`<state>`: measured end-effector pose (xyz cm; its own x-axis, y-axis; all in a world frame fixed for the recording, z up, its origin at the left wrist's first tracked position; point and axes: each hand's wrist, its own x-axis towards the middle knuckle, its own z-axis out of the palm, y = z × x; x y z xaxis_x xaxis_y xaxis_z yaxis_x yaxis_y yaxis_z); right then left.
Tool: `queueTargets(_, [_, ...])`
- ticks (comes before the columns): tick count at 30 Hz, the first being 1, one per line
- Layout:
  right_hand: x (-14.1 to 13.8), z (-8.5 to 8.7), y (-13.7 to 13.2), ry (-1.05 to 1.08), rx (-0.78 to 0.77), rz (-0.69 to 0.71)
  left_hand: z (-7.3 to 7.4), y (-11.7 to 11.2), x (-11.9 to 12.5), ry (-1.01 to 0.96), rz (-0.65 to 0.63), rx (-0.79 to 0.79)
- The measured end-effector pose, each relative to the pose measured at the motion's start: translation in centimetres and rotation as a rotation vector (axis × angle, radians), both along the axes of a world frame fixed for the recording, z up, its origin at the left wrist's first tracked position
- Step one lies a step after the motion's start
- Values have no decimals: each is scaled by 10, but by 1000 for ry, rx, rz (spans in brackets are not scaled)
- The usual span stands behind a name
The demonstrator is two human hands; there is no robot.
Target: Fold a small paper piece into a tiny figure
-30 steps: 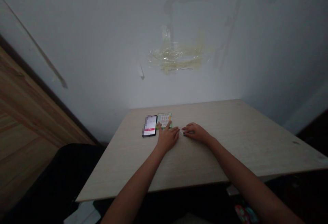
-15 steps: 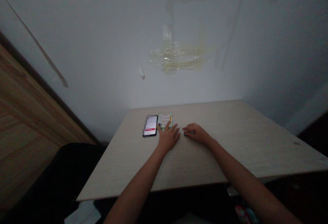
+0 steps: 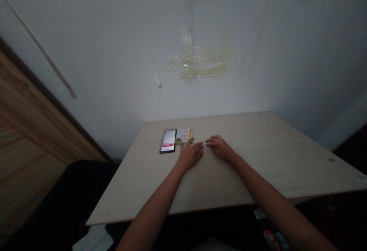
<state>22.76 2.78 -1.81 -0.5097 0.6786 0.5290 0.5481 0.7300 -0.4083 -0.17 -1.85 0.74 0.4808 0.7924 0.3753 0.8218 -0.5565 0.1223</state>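
My left hand [image 3: 190, 154] lies flat on the pale wooden table [image 3: 266, 159] with its fingers spread; the fingertips touch the near edge of a small green and orange card [image 3: 184, 132]. My right hand [image 3: 219, 146] rests on the table just right of it, fingers stretched out to the left and almost meeting the left fingertips. Nothing shows in either hand. A black phone [image 3: 168, 140] with a lit screen lies left of the card.
The table stands against a white wall with yellowed tape remains [image 3: 197, 62]. A wooden panel [image 3: 25, 128] runs along the left. Dark floor and a white object [image 3: 93, 238] sit below the table's near left corner.
My left hand slid slightly right and my right hand's fingers stretched out towards it. The small pale thing seen earlier at my right fingertips no longer shows.
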Motion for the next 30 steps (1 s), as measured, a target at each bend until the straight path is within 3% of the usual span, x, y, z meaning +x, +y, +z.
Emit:
queueTargets(8, [-3, 10, -7, -108, 37, -85, -3, 3, -2, -51, 0, -54])
queueTargets(13, [-4, 15, -12, -197, 79, -65, -3, 1, -1, -60, 16, -42])
queueTargets(30, [-8, 15, -14, -127, 58, -76, 4, -1, 0, -37, 106, -21])
